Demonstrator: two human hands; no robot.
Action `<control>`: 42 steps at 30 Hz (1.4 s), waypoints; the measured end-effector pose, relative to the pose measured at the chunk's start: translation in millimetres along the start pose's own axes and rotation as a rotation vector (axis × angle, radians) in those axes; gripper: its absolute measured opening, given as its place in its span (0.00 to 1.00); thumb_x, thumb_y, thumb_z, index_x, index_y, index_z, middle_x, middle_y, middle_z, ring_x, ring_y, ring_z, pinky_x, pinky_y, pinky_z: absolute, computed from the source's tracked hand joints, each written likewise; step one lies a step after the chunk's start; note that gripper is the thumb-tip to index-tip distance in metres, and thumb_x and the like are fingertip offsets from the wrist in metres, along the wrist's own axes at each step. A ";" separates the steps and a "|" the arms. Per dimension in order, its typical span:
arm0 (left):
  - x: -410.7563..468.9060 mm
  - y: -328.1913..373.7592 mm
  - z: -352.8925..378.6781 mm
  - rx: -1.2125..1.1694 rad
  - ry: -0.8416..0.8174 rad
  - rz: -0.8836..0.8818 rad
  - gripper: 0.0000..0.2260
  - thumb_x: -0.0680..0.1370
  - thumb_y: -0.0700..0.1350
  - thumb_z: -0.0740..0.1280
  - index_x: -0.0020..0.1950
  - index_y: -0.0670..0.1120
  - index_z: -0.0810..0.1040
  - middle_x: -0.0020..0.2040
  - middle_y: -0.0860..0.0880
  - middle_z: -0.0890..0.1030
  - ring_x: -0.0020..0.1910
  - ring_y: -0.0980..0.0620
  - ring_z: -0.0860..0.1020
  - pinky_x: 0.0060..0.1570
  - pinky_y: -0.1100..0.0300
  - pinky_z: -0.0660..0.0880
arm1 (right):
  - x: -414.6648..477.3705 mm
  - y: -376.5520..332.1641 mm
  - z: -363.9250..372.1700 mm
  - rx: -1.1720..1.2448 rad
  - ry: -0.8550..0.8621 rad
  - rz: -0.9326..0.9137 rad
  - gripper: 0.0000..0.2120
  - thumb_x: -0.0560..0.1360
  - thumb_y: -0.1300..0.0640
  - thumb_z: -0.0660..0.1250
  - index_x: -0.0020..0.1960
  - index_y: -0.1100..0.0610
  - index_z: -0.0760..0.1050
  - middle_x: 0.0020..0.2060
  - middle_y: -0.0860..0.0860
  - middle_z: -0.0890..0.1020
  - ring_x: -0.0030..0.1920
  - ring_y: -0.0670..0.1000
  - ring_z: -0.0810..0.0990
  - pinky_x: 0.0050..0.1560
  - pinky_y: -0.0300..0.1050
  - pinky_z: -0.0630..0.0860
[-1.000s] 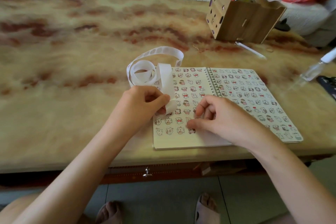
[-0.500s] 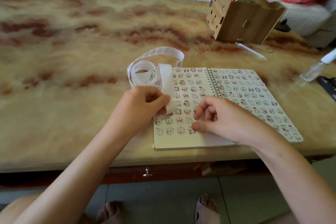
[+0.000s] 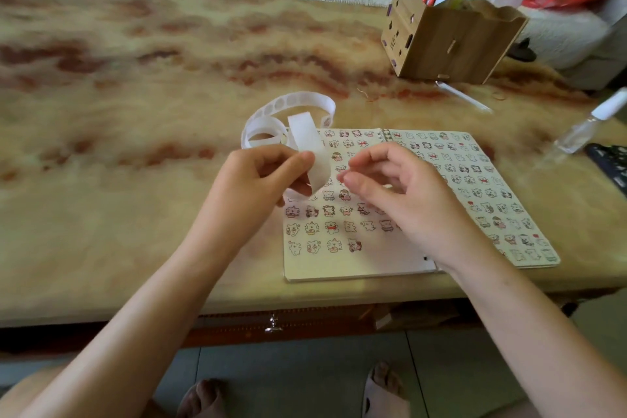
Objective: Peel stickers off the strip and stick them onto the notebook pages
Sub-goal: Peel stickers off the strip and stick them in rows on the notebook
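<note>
An open spiral notebook (image 3: 359, 265) lies at the table's near edge, both pages covered with rows of small cartoon stickers. A white curled sticker strip (image 3: 305, 132) loops on the table just left of the notebook's top corner. My left hand (image 3: 258, 180) pinches the strip's near end between thumb and fingers, lifted above the left page. My right hand (image 3: 400, 190) hovers over the notebook's middle, fingers loosely curled, fingertips close to the strip's end. Whether a sticker sits on them I cannot tell.
A wooden pen holder (image 3: 448, 41) full of pens stands at the back right. A white pen (image 3: 463, 97) lies in front of it. A clear spray bottle (image 3: 590, 125) and a dark object (image 3: 610, 163) lie at the right edge.
My right hand has lifted off the lower left page and moved up toward the strip. My left hand has raised the strip's end a little.
</note>
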State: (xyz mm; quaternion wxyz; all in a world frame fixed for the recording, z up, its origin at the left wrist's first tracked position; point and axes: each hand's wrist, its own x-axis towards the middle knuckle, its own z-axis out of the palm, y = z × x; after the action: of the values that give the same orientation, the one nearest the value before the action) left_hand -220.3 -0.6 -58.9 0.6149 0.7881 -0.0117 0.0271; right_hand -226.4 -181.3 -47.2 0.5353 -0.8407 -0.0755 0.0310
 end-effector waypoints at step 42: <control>-5.7 4.1 4.3 -0.071 -0.064 0.078 0.03 0.74 0.44 0.70 0.41 0.47 0.83 0.32 0.56 0.83 0.32 0.64 0.78 0.34 0.72 0.73 | 3.4 4.6 18.0 0.034 0.187 -0.254 0.03 0.71 0.62 0.73 0.45 0.57 0.82 0.37 0.47 0.84 0.39 0.45 0.82 0.41 0.37 0.78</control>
State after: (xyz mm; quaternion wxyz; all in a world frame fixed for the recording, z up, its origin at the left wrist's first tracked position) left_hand -226.1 -5.9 -56.3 0.6402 0.7652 -0.0631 0.0252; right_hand -224.9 -166.5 -58.9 0.5537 -0.8145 -0.1307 -0.1140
